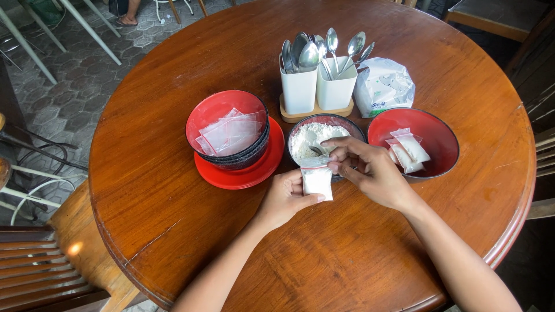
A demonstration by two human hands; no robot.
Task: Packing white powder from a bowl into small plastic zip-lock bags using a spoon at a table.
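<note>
The left hand [286, 196] holds a small clear bag [317, 180] partly filled with white powder, just before the powder bowl [324, 137], while the right hand's [370, 170] fingers pinch its top. A few filled bags [409, 150] lie in the right red bowl [442, 151]; many empty bags [230, 134] wait in the left bowl stack [228, 128]

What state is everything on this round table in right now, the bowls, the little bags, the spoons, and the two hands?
Small plastic bag: part filled with white powder, upright, held by both hands.
Left hand: gripping the bag's lower part.
Right hand: fingers pinching the bag's top.
Middle bowl: holds white powder and a spoon.
Right bowl: holds filled bags.
Left bowls: stacked on a red plate, holding empty bags.
Spoons: standing in two white holders.
White packet: lying behind the bowls.
</note>
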